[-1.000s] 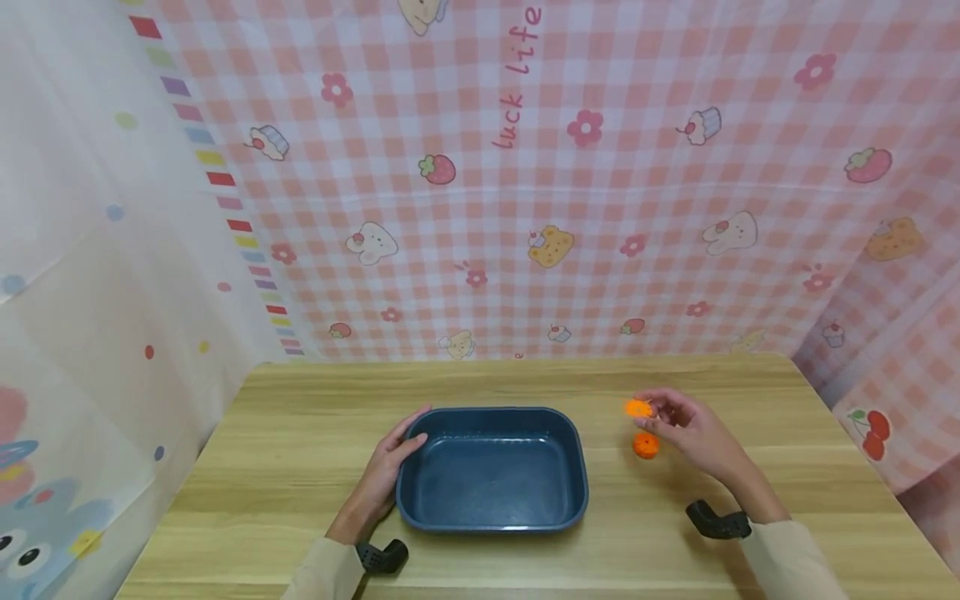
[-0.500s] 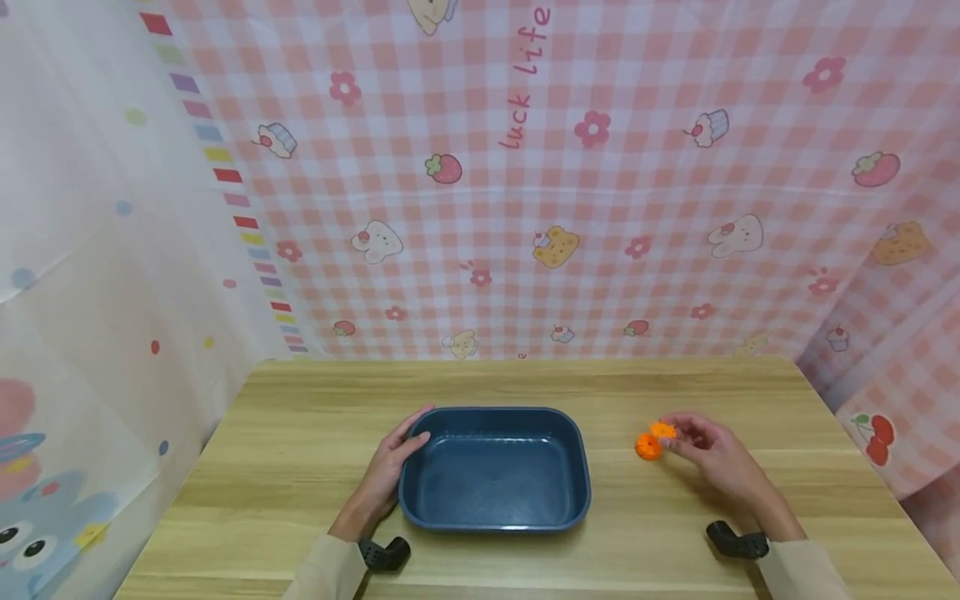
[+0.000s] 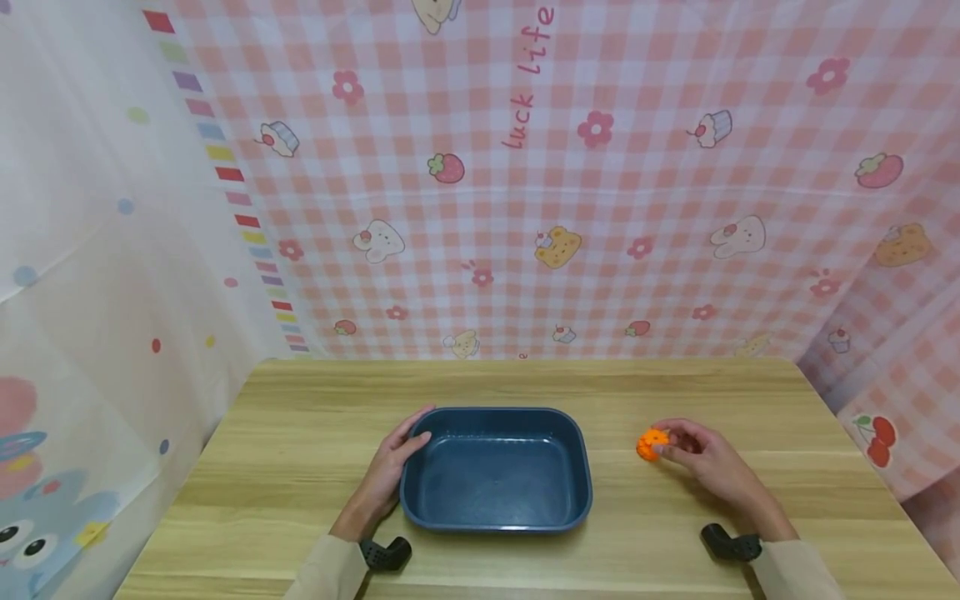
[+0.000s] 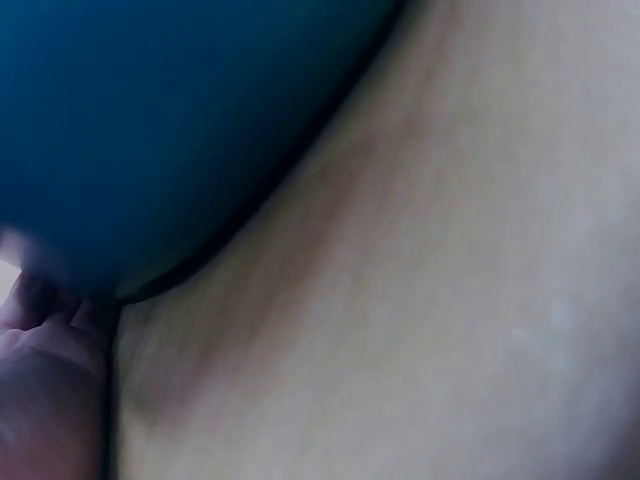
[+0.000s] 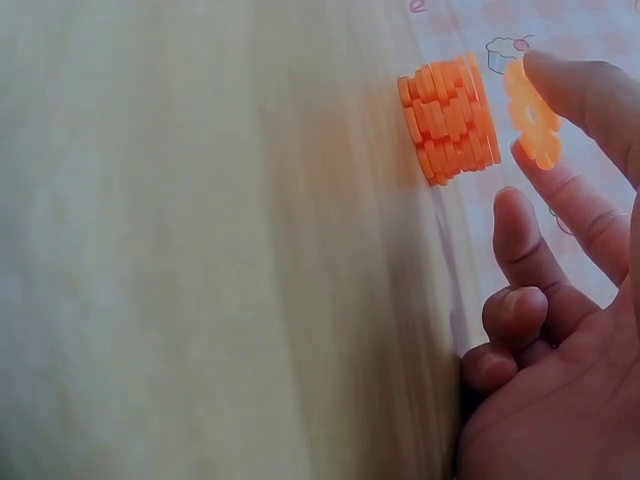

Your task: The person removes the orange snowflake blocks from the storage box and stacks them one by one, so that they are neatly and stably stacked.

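A dark blue rectangular tray (image 3: 495,483) with raised walls rests on the table, nothing inside it. My left hand (image 3: 386,467) holds its left end, thumb over the rim and fingers along the outer wall. To the right of the tray stands a short stack of orange notched plastic discs (image 5: 450,120). Between thumb and index finger, my right hand (image 3: 708,467) pinches one thin orange notched disc (image 5: 532,115). In the right wrist view a small gap separates that disc from the top of the stack. The left wrist view is blurred, showing the tray's wall (image 4: 180,120) and part of the hand.
The wood-grain table (image 3: 315,417) runs back to a pink checked cloth (image 3: 480,217) hung behind it. A white patterned cloth (image 3: 172,275) hangs at the left. Black wrist mounts (image 3: 386,554) sit on both wrists.
The right hand has brought the pinched disc right and down, then slightly left, so it now overlaps the stack in the head view. The left hand and tray stay put.
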Motion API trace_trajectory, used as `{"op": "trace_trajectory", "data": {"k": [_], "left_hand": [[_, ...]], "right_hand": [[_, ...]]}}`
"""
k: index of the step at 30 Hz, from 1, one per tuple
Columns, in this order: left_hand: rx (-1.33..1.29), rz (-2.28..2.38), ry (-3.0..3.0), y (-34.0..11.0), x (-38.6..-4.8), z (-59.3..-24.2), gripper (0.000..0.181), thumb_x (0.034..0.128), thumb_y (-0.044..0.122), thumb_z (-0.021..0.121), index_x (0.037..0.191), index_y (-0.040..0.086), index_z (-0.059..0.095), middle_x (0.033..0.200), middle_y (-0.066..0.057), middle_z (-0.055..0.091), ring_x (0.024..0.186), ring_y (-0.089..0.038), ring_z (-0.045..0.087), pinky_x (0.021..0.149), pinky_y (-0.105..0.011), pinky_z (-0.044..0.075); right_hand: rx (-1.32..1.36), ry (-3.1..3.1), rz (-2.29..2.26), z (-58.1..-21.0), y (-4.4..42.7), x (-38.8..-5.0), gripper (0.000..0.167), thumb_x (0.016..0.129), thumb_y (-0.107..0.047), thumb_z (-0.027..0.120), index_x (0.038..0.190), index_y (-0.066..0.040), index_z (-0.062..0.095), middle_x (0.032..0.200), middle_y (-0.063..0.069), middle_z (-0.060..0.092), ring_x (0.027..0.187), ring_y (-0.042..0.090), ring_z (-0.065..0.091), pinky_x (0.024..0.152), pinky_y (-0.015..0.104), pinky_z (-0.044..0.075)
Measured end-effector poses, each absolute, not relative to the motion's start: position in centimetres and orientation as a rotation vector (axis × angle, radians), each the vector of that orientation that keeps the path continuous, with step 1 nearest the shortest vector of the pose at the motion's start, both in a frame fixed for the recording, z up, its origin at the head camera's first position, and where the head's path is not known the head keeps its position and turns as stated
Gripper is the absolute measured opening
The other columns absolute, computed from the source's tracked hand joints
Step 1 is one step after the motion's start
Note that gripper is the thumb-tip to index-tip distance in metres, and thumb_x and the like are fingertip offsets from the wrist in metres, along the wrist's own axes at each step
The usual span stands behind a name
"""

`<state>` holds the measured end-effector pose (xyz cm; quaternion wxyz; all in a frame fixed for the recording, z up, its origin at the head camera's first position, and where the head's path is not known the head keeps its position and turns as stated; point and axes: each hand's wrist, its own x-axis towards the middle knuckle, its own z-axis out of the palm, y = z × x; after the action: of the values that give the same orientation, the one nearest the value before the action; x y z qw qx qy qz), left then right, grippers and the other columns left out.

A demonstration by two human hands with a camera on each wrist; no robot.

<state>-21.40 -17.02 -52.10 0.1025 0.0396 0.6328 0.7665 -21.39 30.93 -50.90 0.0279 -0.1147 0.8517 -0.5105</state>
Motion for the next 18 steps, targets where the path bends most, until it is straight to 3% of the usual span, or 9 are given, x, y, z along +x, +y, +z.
{"op": "trace_trajectory", "data": {"k": [18], "left_hand": [[0.146, 2.243, 1.879, -17.16, -21.44, -52.23, 0.056, 0.1016, 0.022, 0.054, 0.153, 0.009, 0.036, 0.161, -0.005, 0.030, 0.146, -0.017, 0.029, 0.104, -0.016, 0.038]], "right_hand": [[-0.412, 2.611, -1.564, -50.91, 30.63, -21.33, 0.032, 0.093, -0.009, 0.068, 0.123, 0.000, 0.061, 0.091, 0.009, 0.054, 0.076, 0.012, 0.049, 0.063, 0.024, 0.042]]}}
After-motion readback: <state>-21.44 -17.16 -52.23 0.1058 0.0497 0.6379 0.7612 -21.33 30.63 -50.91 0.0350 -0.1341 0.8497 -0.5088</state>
